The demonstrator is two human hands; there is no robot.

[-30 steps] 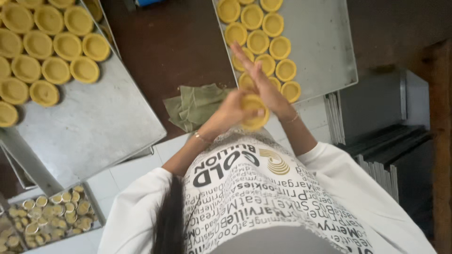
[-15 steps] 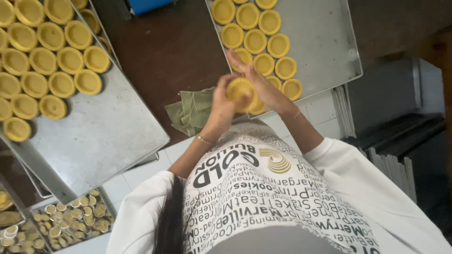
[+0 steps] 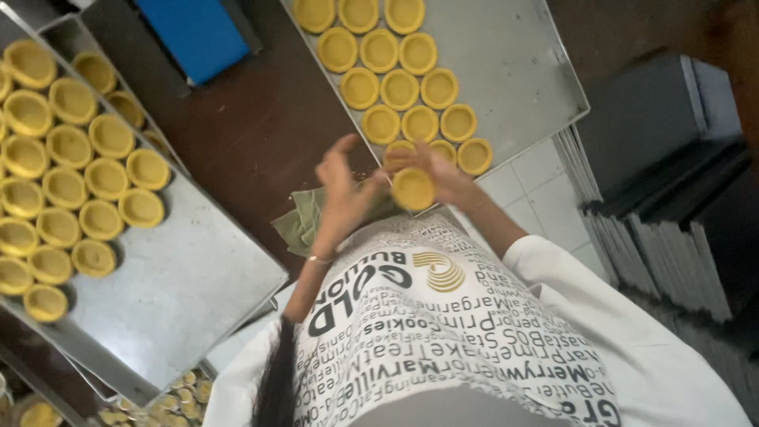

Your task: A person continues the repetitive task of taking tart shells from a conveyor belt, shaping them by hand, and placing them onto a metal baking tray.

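Note:
My right hand [image 3: 447,170] holds a round yellow tart shell [image 3: 413,188] just above the near corner of a metal tray [image 3: 522,63]. Several matching tart shells [image 3: 399,87] fill that tray in rows. My left hand [image 3: 341,190] is beside the held shell with its fingers spread and lifted, and holds nothing. A folded green cloth [image 3: 299,223] lies under my left wrist on the dark table. My printed apron [image 3: 443,332] fills the lower middle of the view.
At the left lies a second metal tray [image 3: 190,277] holding several yellow shells [image 3: 71,166]. A blue flat object [image 3: 194,32] is at the top. Stacked dark trays [image 3: 656,245] stand at the right. Small metal moulds [image 3: 178,395] sit in a container at the bottom left.
Both hands were pressed around the shell earlier. Now my left hand has come off it and spread, and the hands have shifted towards the right tray's corner. The view has shifted.

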